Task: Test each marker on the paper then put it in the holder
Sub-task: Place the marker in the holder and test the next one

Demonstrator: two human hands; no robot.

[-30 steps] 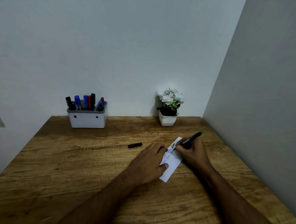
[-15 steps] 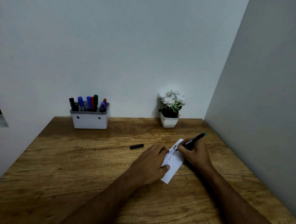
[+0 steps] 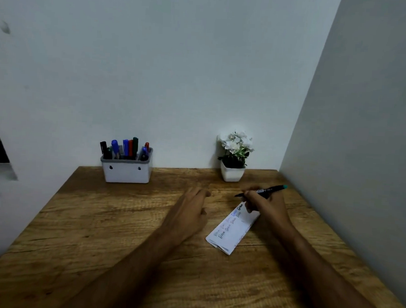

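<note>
Right hand (image 3: 264,204) at about two o'clock from the middle of the counter (image 3: 94,230), fingers curled round a black marker (image 3: 262,191) with a teal end. The marker lies nearly level, tip pointing toward nine o'clock, teal end toward three, and that tip is up off the sheet, just past its far end. The heel of the hand sits over the far corner of the paper (image 3: 232,228).

The paper is a folded white strip lying flat on the wood, running from seven o'clock to one o'clock, with rows of small handwritten words in black and blue along its length, the boldest black one right at the far end beside the right hand.

Left hand (image 3: 189,212) is at the centre, off the paper on its nine o'clock side, fingers loosely extended toward twelve o'clock and gripping nothing; whether it touches the wood I cannot tell.

Back at eleven o'clock, against the wall, stands the white holder (image 3: 125,172) with a grey rim, holding upright markers in black, blue, red and green. At one o'clock, also by the wall, a small white pot of white flowers (image 3: 233,155).
</note>
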